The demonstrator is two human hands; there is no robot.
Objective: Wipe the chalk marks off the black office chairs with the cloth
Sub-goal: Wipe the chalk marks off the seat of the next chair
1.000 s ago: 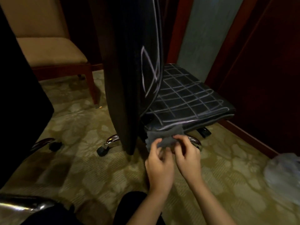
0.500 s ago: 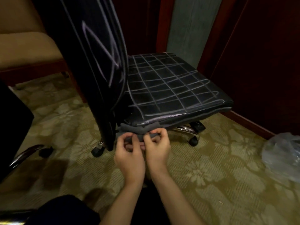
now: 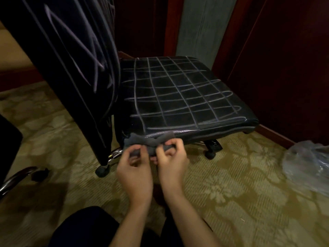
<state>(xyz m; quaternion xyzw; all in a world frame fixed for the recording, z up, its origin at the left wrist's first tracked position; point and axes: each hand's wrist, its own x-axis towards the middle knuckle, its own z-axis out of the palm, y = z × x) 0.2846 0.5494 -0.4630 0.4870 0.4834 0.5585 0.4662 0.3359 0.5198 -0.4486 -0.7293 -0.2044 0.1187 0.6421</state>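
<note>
Cloth (image 3: 151, 142), a small dark grey rag, sits bunched at the centre of the view, held between both hands just in front of the near edge of a black office chair (image 3: 179, 97). The left hand (image 3: 136, 173), toward 7 o'clock of the cloth, pinches it with curled fingers and thumb; the right hand (image 3: 171, 164), toward 5 o'clock, grips the other end the same way. The chair's seat, at 1 o'clock, is covered in a white chalk grid (image 3: 178, 91) with looping lines. Its backrest (image 3: 71, 56), at 11 o'clock, carries zigzag chalk scribbles. A crumpled clear plastic bag (image 3: 308, 166) lies on the patterned carpet (image 3: 231, 193) at 3 o'clock.
</note>
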